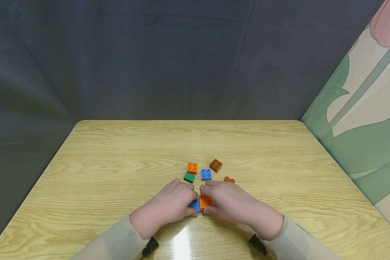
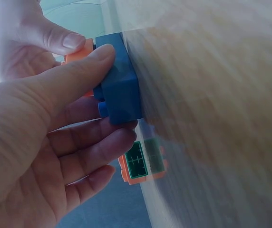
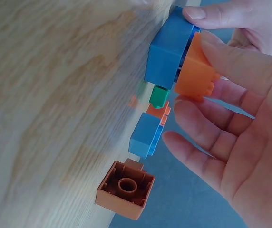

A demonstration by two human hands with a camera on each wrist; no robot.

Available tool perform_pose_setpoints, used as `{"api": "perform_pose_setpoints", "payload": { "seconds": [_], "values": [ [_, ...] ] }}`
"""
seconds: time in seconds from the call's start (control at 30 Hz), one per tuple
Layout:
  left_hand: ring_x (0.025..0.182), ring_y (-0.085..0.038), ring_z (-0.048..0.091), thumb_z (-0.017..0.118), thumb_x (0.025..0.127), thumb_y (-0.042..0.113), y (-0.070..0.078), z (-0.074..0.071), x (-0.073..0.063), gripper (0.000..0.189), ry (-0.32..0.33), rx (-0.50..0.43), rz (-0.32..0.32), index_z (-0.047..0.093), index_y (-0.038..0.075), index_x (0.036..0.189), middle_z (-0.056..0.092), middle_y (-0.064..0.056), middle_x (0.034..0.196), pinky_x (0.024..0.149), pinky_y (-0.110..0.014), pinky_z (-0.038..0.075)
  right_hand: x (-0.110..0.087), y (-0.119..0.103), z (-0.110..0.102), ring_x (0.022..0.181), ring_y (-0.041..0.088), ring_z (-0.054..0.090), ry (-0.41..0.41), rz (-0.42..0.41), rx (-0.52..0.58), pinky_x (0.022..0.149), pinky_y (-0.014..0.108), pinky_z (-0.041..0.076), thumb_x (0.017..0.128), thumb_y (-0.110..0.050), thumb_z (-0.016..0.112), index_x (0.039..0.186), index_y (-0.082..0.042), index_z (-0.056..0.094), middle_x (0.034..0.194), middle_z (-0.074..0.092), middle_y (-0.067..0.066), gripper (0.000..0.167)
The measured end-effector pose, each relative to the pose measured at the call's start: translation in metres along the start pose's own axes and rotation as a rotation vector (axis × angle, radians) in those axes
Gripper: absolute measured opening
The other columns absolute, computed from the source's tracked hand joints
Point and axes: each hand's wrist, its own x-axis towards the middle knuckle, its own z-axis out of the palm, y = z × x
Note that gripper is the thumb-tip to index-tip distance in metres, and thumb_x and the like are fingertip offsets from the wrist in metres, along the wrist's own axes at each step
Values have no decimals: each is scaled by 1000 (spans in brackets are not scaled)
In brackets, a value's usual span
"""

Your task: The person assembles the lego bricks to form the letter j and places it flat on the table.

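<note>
My left hand (image 1: pixel 174 200) grips a long blue brick (image 2: pixel 121 78) at one end, thumb on its near side and fingers on its far side. On the blue brick's other half sits an orange brick (image 3: pixel 193 71), pinched between thumb and fingers of my right hand (image 1: pixel 230 199). A narrow dark gap shows between the two bricks in the right wrist view. Uncovered blue studs appear beside the orange brick in the head view. Both hands are close together, low over the table.
Beyond the hands on the wooden table (image 1: pixel 117 155) lie an orange brick (image 1: pixel 192 168), a green brick (image 1: pixel 189 177), a square blue brick (image 1: pixel 206 174) and a brown brick (image 1: pixel 216 165). Another brown brick (image 3: pixel 125 190) lies tipped beside the right hand, its hollow underside showing.
</note>
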Motion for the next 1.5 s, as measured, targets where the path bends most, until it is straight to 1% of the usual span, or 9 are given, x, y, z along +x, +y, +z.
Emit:
{"api": "perform_pose_setpoints", "payload": {
  "seconds": [0.23, 0.6, 0.8, 1.0, 1.17, 1.27, 1.37, 1.43, 1.5],
  "values": [
    [60, -7, 38, 80, 80, 43, 1, -1, 0, 27, -3, -4, -7, 73, 18, 85, 43, 13, 70, 63, -28, 32, 0, 0, 1, 63, 7, 44, -1, 16, 24, 54, 24, 40, 80, -29, 83, 90, -19, 57, 80, 44, -12, 30],
    [61, -7, 39, 81, 80, 42, 2, -3, -1, 27, 2, -8, 3, 73, 17, 85, 45, 13, 72, 63, -28, 32, 2, 0, 1, 64, 7, 44, -13, 32, 59, 55, 24, 40, 79, -27, 84, 90, -18, 57, 82, 47, -11, 31],
    [61, -7, 39, 81, 80, 41, 2, -3, -2, 26, 5, -17, 5, 72, 17, 85, 44, 12, 71, 63, -28, 32, 0, 0, 3, 66, 7, 46, 0, 46, 76, 58, 24, 41, 80, -27, 84, 89, -18, 56, 83, 49, -12, 31],
    [60, -7, 39, 81, 80, 41, 1, -2, -2, 27, 26, -10, 7, 72, 16, 82, 43, 12, 70, 62, -27, 32, 0, -1, 4, 66, 8, 46, 15, 48, 59, 58, 25, 41, 80, -27, 83, 90, -18, 55, 84, 50, -12, 31],
    [60, -7, 39, 81, 80, 41, -1, -2, -1, 27, 23, -19, 17, 71, 16, 82, 43, 13, 69, 63, -27, 33, -1, -2, 4, 65, 9, 46, 23, 51, 53, 57, 25, 41, 81, -26, 83, 88, -18, 55, 82, 49, -11, 30],
    [59, -6, 38, 79, 80, 45, -6, -2, -1, 28, 14, -43, 20, 69, 20, 77, 44, 14, 68, 63, -28, 32, -2, -3, 3, 65, 9, 46, 26, 51, 61, 58, 25, 41, 81, -26, 83, 88, -18, 55, 82, 50, -10, 30],
    [59, -4, 39, 77, 81, 47, -14, -5, -1, 28, 17, -94, 14, 66, 23, 73, 47, 15, 69, 65, -29, 34, -2, -3, 3, 65, 8, 46, 24, 48, 68, 58, 24, 41, 81, -26, 83, 88, -17, 55, 82, 50, -10, 30],
    [59, -4, 40, 76, 83, 46, -19, -8, -1, 28, 25, -136, 3, 64, 24, 71, 48, 14, 69, 66, -29, 36, -2, -3, 3, 64, 8, 45, 23, 46, 65, 57, 24, 41, 81, -26, 83, 88, -17, 55, 82, 49, -10, 30],
    [60, -5, 43, 76, 85, 41, -25, -11, 0, 23, 42, -184, -17, 65, 23, 74, 50, 14, 71, 66, -29, 39, -2, -4, 2, 64, 8, 45, 21, 45, 57, 57, 25, 40, 81, -27, 83, 88, -17, 55, 81, 48, -11, 30]
  ]
}}
